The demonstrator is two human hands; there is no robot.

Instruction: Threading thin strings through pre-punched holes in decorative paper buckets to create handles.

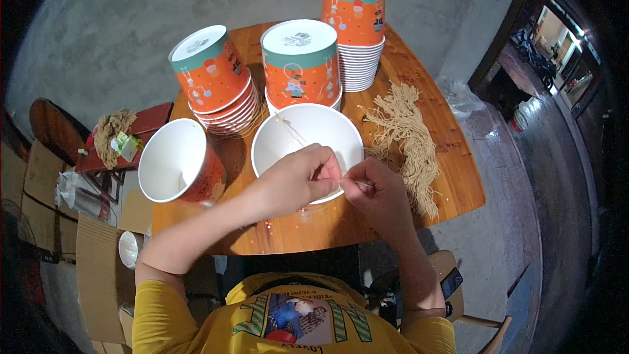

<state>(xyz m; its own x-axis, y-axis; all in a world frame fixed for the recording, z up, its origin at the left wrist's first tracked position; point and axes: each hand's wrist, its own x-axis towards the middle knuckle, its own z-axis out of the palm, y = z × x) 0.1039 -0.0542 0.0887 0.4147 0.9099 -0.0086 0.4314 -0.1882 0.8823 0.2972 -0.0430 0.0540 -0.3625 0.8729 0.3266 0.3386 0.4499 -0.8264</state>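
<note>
- Left hand (304,177): thumb and fingertips pinched together on a thin pale string (367,185), right up against the other hand's fingertips.
- Right hand (377,190): also pinched narrow on the string, a short length of which shows along its fingers; the rest is hidden by the grip.
- White tub (262,144): mouth up, just beyond and beneath the hands; thin strands hang over its far rim, down the inside wall — whether they join the held string, I cannot tell.
- Orange cup (208,174): left of the tub, mouth up, leaning, white inside.
- Three stacks of tubs behind, left (216,69), middle (300,65) and right (354,13): upside down, orange with green bands.
- Beige string bundle (419,151): loose and wavy, on the wooden table (455,170) beyond the right hand.
</note>
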